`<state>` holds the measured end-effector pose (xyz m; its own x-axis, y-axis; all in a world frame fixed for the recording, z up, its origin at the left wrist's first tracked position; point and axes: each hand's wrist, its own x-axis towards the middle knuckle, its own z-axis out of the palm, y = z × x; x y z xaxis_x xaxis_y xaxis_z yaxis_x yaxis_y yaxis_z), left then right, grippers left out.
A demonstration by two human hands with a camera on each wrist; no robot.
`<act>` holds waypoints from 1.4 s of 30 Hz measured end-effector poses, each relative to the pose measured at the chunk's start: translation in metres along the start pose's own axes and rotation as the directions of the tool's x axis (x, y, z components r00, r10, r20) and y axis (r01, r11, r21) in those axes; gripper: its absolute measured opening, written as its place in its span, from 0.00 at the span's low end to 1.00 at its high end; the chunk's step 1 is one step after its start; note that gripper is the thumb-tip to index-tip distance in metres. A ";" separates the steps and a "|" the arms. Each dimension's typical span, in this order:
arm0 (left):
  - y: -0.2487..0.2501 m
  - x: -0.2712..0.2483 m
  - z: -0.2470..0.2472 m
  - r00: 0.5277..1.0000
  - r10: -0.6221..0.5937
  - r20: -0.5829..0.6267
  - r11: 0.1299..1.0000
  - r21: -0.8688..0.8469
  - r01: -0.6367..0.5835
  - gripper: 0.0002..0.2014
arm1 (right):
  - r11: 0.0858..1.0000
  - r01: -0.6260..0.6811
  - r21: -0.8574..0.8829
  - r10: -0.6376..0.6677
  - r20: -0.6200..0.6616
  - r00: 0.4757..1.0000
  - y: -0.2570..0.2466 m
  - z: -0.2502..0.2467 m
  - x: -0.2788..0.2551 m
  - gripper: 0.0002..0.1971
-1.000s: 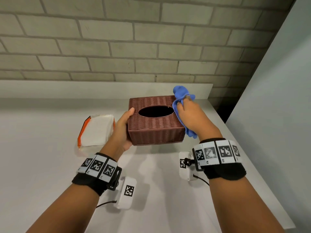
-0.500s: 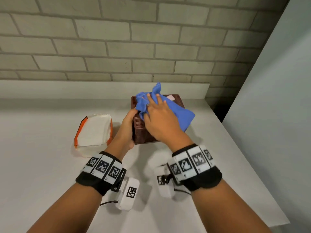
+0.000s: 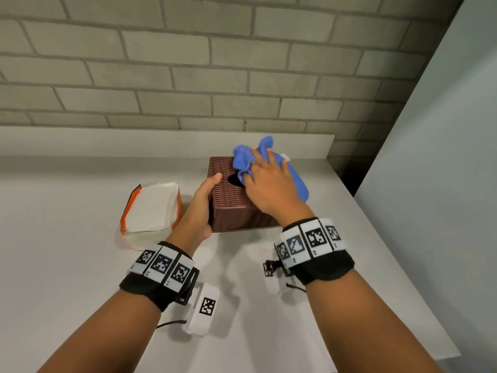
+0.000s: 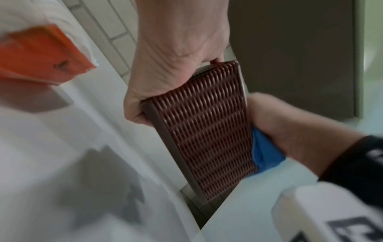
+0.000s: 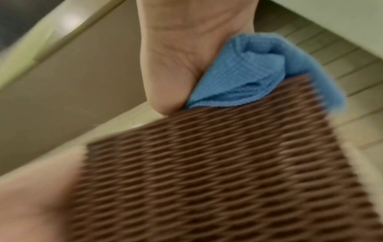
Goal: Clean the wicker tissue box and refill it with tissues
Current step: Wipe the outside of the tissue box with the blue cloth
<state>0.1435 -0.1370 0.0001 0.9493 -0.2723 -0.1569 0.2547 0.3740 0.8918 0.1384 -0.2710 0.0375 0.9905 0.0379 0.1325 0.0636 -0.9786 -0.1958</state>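
The brown wicker tissue box [image 3: 231, 203] stands on the white table [image 3: 80, 265]. My left hand [image 3: 211, 192] grips its left side, thumb on the top edge; the left wrist view shows the same left hand [image 4: 176, 57] on the box [image 4: 207, 131]. My right hand [image 3: 269, 184] holds the blue cloth [image 3: 242, 157] bunched against the box top, fingers spread over it. The cloth hides most of the oval opening. Up close, the cloth [image 5: 248, 73] is tucked under the palm against the weave [image 5: 207, 163]. A white and orange tissue pack [image 3: 150, 211] lies left of the box.
A raised white ledge [image 3: 161, 141] runs along the back under a brick wall [image 3: 215, 63]. The table's right edge [image 3: 398, 254] slants near my right forearm, and a grey wall [image 3: 443, 157] stands beyond it. A dark gap [image 3: 349, 176] sits at the back right corner.
My right hand swept the blue cloth from the box's right end across its top to the left, then back toward the middle. The left hand kept its grip on the box.
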 end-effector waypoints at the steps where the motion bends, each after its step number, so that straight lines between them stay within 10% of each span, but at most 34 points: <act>1: 0.002 -0.001 -0.001 1.000 0.001 -0.010 1.000 -0.003 -0.001 0.13 | 0.999 -0.048 0.006 0.048 0.009 0.999 0.009 0.000 0.005 0.26; 7: 0.006 0.002 -0.004 0.998 -0.009 -0.064 0.999 -0.038 0.006 0.15 | 0.987 -0.158 0.030 0.158 0.004 0.987 0.014 0.012 -0.006 0.30; 19: 0.005 -0.004 0.008 0.996 0.001 -0.091 0.990 -0.137 -0.014 0.25 | 0.981 0.194 -0.022 -0.193 0.038 0.980 -0.048 0.004 -0.028 0.25; 30: 0.016 -0.008 0.003 0.999 0.002 -0.050 0.993 0.118 0.004 0.24 | 0.961 -0.158 0.227 0.137 0.106 0.985 -0.050 0.003 -0.006 0.31; 38: 0.027 -0.006 0.016 0.995 0.062 -0.084 0.974 0.222 -0.042 0.25 | 0.976 -0.122 0.180 0.150 -0.149 0.977 -0.051 -0.010 0.002 0.25; 42: 0.043 -0.002 0.015 0.970 0.013 -0.241 0.976 0.214 0.039 0.22 | 0.874 -0.074 0.481 0.188 -0.192 0.963 -0.028 -0.033 0.007 0.24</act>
<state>0.1494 -0.1336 0.0446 0.9691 -0.0454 -0.2426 0.2468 0.1650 0.9549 0.1396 -0.2501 0.0761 0.9425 -0.1862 0.2777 0.0407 -0.7605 -0.6480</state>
